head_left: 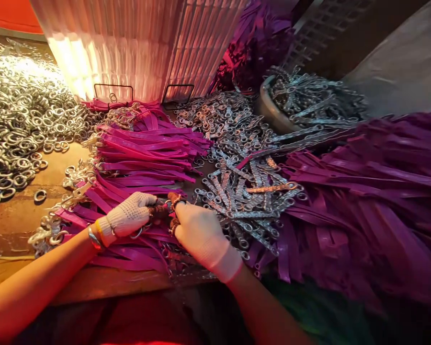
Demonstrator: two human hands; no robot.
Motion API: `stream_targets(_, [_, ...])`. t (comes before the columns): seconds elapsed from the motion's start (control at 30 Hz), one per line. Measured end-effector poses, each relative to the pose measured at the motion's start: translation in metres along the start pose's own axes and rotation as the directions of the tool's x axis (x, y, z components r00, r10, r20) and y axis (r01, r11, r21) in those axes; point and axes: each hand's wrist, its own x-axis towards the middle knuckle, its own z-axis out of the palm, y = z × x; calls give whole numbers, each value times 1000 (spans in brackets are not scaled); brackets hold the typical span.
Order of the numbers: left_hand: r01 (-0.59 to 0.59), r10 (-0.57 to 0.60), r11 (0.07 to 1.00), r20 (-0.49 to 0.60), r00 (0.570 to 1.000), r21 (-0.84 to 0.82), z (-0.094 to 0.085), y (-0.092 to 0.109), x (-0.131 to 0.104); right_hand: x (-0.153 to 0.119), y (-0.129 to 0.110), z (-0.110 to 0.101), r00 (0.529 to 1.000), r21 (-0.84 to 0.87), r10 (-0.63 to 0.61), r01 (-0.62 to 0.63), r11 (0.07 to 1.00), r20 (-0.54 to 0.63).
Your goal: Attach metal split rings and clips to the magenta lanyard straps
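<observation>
Gloved fingers (175, 197) together; grip obscured

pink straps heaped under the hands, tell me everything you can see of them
The pink straps are flat, narrow, slightly glossy strips that look like rubber or leather. They lie loosely stacked on the table, mostly running crosswise, some bent or slanting. Pale metal rings and links cluster at their left ends. Silvery metal pieces are piled to their right. The left hand and right hand, both gloved, cover part of the near straps.
</observation>
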Motion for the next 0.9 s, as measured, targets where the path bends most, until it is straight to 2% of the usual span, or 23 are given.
stream_targets(0.1, [-69,69,997,-8,998,-17,2,-2,-1,4,0,11,998,-2,-41,41,999,-41])
stream_targets(0.2, [-98,99,995,-32,995,23,4,-6,1,5,2,25,981,-18,-164,163,986,-102])
stream_targets(0.3, [-107,108,993,-28,994,46,4,-7,3,-2,0,30,966,-67,-217,210,975,-140])
stream_targets(0.43, [-115,115,993,15,993,-24,3,-1,0,-13,5,13,977,-85,-182,174,981,-107])
stream_targets(0.53, [-71,59,985,-75,995,-156,4,3,-3,0,34,-6,973,-69,-191,184,981,-128])
stream_targets(0.57, [-47,19,971,-119,993,-235,4,4,-3,10,48,-9,974,-81,-133,120,990,-185])
stream_targets(0.63, [21,-98,885,-141,985,-466,6,7,-3,34,77,-8,955,-175,117,-169,970,-272])
stream_targets(0.67, [68,-161,806,-108,981,-588,6,10,-2,47,89,-4,945,-205,210,-264,942,-251])
stream_targets(0.7, [119,-224,714,-64,972,-690,7,12,-2,58,100,2,942,-217,263,-307,927,-210])
stream_targets(0.77, [201,-315,562,17,949,-802,7,16,-2,74,114,14,946,-203,294,-317,927,-135])
stream_targets(0.8, [222,-336,521,41,941,-825,7,18,-3,77,118,19,948,-161,293,-311,937,-128])
stream_targets(0.83, [233,-344,498,57,937,-835,7,19,-3,77,120,22,943,-89,296,-311,946,-154])
stream_targets(0.9, [251,-342,477,85,936,-842,6,20,-4,69,118,22,905,142,320,-291,946,-282])
